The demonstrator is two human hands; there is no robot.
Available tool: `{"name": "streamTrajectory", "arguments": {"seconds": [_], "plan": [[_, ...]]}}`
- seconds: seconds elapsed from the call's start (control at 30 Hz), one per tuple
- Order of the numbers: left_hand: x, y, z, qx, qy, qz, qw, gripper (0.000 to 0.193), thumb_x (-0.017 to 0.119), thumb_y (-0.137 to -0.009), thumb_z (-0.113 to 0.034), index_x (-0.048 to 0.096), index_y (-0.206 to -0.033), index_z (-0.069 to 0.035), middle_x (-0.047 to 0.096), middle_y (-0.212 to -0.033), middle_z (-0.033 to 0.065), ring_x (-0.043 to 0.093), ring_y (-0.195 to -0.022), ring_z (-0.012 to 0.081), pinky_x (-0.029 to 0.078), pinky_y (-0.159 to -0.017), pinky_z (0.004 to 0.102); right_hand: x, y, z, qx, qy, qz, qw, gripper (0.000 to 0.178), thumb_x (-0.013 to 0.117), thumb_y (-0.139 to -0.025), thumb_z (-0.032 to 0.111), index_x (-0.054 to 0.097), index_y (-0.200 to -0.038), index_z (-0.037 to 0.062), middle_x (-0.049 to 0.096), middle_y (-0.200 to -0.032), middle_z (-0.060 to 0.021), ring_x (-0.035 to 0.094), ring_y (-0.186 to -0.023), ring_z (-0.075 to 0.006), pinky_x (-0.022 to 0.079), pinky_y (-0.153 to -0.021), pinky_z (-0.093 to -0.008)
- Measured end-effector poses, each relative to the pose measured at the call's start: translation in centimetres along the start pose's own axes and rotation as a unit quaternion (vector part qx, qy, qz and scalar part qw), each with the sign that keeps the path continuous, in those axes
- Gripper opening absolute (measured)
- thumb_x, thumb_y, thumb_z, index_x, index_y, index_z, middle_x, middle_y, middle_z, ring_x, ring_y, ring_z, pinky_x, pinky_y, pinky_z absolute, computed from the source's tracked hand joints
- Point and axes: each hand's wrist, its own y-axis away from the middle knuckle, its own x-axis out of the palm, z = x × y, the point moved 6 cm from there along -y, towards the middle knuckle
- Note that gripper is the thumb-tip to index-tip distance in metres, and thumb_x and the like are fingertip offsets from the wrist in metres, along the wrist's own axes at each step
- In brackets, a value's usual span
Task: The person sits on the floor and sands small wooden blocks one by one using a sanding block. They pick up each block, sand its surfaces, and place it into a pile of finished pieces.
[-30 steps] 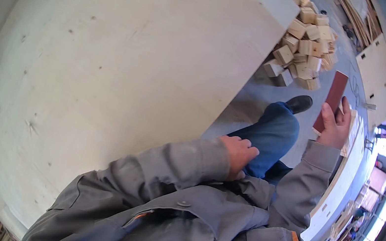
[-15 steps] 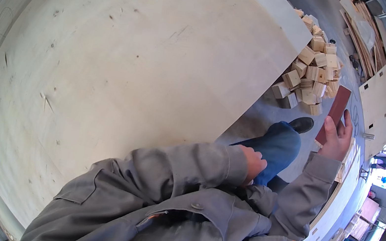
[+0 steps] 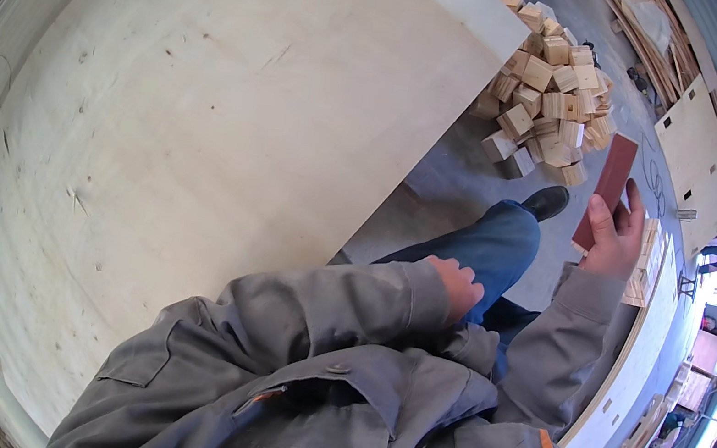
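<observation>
Flat red-brown strip (image 3: pixel 612 174), straight-edged, held tilted between thumb and fingers in the right grip (image 3: pixel 614 250), well apart from the knotty plywood panel (image 3: pixel 236 113); left grip (image 3: pixel 458 291) curled near the denim-clad leg (image 3: pixel 508 246), contents hidden; grey floor (image 3: pixel 462 182) opening between panel edge and squared wooden blocks (image 3: pixel 552 77).

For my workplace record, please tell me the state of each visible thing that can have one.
Flat rectangular reddish-brown block: held, slightly tilted in the picture.
Right bare hand: gripping this block.
Left bare hand: loosely curled, palm hidden.
Large pale wooden panel: marked with dark spots.
Pale cut wooden blocks: loosely heaped on the grey floor.
Black shoe: on the floor.
</observation>
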Motion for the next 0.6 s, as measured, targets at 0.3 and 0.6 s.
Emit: {"name": "streamTrajectory", "arguments": {"seconds": [0.3, 0.6], "plan": [[0.3, -2.1, -0.7, 0.013, -0.014, -0.026, 0.999, 0.032, 0.074, -0.094, -0.026, 0.069, -0.12, -0.008, 0.071, -0.121, 0.0199, 0.072, -0.111, 0.0393, 0.061, -0.089, 0.0503, -5.8, -2.5, -4.9, 0.012, -0.01, -0.026, 1.0, 0.085, 0.086, -0.094, 0.02, 0.044, -0.163, -0.0043, 0.068, -0.139, -0.0213, 0.067, -0.122, -0.0246, 0.052, -0.108, -0.0378], [1.0, -1.5, 0.4, -0.005, -0.018, -0.131, 0.991, 0.028, 0.075, -0.091, -0.024, 0.068, -0.112, -0.008, 0.07, -0.111, 0.0179, 0.072, -0.1, 0.0357, 0.06, -0.078, 0.0489, -5.8, -5.6, -7.4, 0.024, -0.03, -0.007, 0.999, 0.077, 0.088, -0.095, 0.022, 0.051, -0.159, -0.0007, 0.067, -0.139, -0.0145, 0.066, -0.122, -0.023, 0.052, -0.109, -0.0359]]}}
